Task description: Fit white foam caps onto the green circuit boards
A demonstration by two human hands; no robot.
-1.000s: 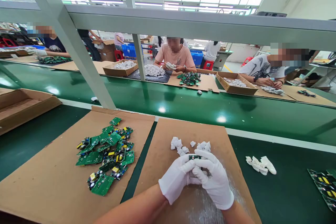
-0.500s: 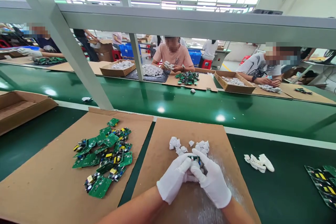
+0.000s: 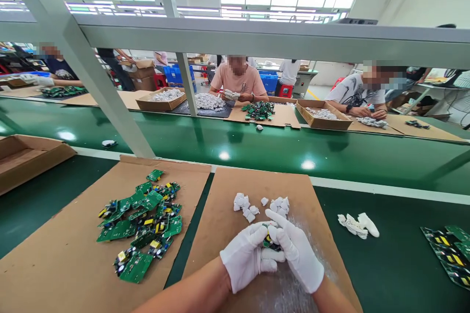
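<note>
We hold a small board (image 3: 270, 241) in both white-gloved hands, low over the right cardboard (image 3: 215, 227). Our left hand (image 3: 245, 255) curls around its left side, thumb on top and the lower fingers loosely bent beneath. Our right hand (image 3: 299, 254) closes on its right side, thumb and bent fingers against it, the index finger reaching out nearly straight above. Between our fingers we see green and a bit of yellow; we cannot tell whether the white at its top is glove or something else. From the board, one cluster of white lumps (image 3: 241, 201) lies near at about half past ten, another cluster (image 3: 279, 205) near twelve to one. At nine o'clock we have the heap of green boards (image 3: 147, 222) on the left cardboard (image 3: 69, 249). White cloth (image 3: 354, 225) lies well apart at three, with a panel of boards (image 3: 450, 257) farther that way. An open box (image 3: 33, 161) sits between nine and ten.
</note>
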